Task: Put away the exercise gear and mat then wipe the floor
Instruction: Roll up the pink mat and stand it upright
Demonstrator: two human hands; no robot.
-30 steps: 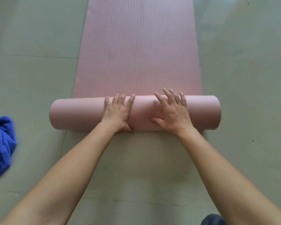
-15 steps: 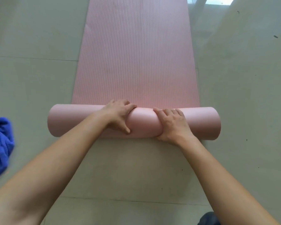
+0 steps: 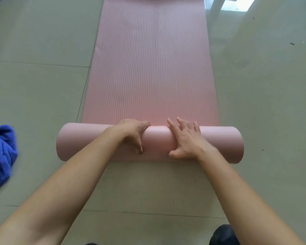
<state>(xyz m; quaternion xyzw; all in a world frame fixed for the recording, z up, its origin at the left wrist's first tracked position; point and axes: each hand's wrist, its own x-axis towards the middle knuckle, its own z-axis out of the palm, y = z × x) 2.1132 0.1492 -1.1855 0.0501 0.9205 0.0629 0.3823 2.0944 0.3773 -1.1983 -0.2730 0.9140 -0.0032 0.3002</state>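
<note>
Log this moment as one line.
pink mat: partly rolled | left hand: grips roll | right hand: presses roll, fingers spread | blue cloth: floor, left

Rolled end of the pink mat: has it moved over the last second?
Yes. The rolled end has come back toward the person: it now lies closer to the near floor seam, while the blue cloth kept its place.

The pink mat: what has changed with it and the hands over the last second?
The left hand, flat a second ago, now grips the rolled mat with fingers curled over it. The right hand curled over it too, then spread its fingers straight again, pressing. The blue cloth stays on the floor at left.
</note>
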